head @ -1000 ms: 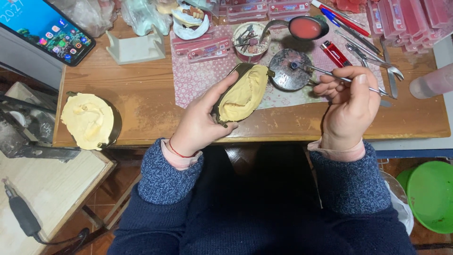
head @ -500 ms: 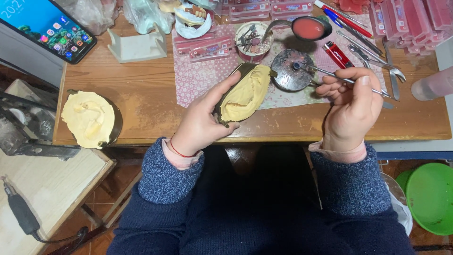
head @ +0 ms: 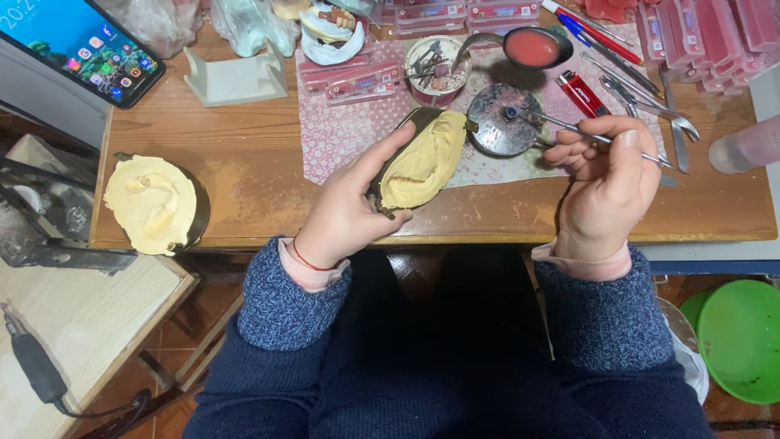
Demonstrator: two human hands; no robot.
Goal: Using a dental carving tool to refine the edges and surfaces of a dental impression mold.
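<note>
Almost nothing had shifted since half a second before: both hands kept their places, and only the view had nudged a little. The work looked paused over the burner rather than moving on, I judged.

The left hand (head: 345, 213) was closed around a dark metal flask half filled with pale yellow plaster (head: 420, 160), thumb along its upper rim, holding it tilted above the front edge of the worn wooden table (head: 244, 175). The right hand (head: 608, 183) pinched a thin steel wax instrument (head: 591, 136), its tip resting at the wick of a round tarnished metal spirit lamp (head: 501, 119) on the patterned pink cloth (head: 341, 134).

A red lighter (head: 580, 93) lay just beside the instrument, loose steel tools (head: 650, 106) near the knuckles. A second plaster-filled flask half (head: 154, 203) sat well apart at the table's left corner, near its edge. Bare wood between the two flasks offered setting-down room.
</note>
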